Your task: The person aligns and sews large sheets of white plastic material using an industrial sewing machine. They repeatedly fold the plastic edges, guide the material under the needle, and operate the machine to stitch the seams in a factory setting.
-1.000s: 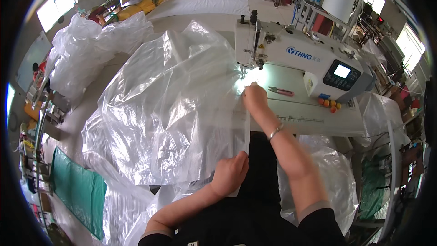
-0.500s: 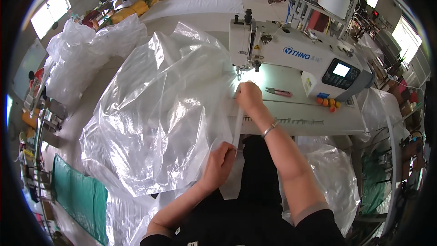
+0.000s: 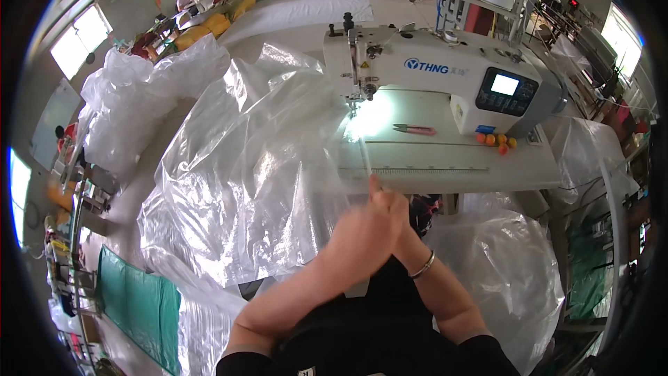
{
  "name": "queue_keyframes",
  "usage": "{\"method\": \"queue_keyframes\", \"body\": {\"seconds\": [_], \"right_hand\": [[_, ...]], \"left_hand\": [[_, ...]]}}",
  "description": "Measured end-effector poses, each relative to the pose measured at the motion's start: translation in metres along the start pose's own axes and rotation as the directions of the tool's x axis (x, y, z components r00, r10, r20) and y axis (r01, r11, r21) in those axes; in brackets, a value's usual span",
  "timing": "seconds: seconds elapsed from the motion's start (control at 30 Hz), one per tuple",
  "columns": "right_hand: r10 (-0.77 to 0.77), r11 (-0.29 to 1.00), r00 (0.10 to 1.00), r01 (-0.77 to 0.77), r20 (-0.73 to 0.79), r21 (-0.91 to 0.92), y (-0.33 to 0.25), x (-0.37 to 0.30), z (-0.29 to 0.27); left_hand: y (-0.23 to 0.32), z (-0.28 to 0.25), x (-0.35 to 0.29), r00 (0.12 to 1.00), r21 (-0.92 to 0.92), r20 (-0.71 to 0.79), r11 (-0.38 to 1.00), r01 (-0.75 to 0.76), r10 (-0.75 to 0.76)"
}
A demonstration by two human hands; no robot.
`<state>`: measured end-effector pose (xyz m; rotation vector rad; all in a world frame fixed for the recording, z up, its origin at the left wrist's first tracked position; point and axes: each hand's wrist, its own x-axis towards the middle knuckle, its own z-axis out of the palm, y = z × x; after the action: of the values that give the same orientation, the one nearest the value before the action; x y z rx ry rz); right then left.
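A large clear plastic sheet (image 3: pixel 243 160) lies in shiny folds over the left part of the sewing machine table and hangs off its front. Its narrow edge runs from beneath the lit needle area of the white sewing machine (image 3: pixel 417 56) toward me. At the table's front edge, my right hand (image 3: pixel 393 210), with a bracelet on the wrist, is closed on that sheet edge. My left hand (image 3: pixel 362 233) crosses in front of it, close against it; motion smears its fingers, so its grip cannot be made out.
On the tabletop lie small thread snips (image 3: pixel 415 129) with pinkish handles, and several small orange-yellow fruits (image 3: pixel 497 141) sit by the machine's base. A ruler scale (image 3: pixel 431 170) runs along the front. More plastic heaps up at far left (image 3: pixel 125 97) and lower right (image 3: pixel 494 264).
My right hand has come back from near the needle to the table's front edge. My left hand has moved up and right, meeting it. The view has shifted slightly.
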<state>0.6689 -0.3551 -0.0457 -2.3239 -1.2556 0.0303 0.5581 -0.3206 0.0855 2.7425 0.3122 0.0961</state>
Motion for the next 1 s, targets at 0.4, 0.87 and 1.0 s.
{"method": "queue_keyframes", "body": {"seconds": [0.4, 0.87, 1.0], "right_hand": [[0.041, 0.837, 0.971, 0.095, -0.236, 0.538, -0.033, -0.034, 0.037], [0.131, 0.831, 0.975, -0.008, -0.181, 0.557, -0.034, 0.038, 0.019], [0.132, 0.876, 0.964, -0.006, -0.229, 0.483, -0.024, 0.060, 0.021]], "left_hand": [[-0.153, 0.054, 0.060, 0.944, 0.146, -0.232, 0.968, -0.203, 0.233], [-0.206, 0.043, 0.130, 0.933, -0.059, -0.232, 0.954, -0.295, 0.274], [-0.221, 0.042, 0.155, 0.929, -0.063, -0.253, 0.953, -0.296, 0.272]]}}
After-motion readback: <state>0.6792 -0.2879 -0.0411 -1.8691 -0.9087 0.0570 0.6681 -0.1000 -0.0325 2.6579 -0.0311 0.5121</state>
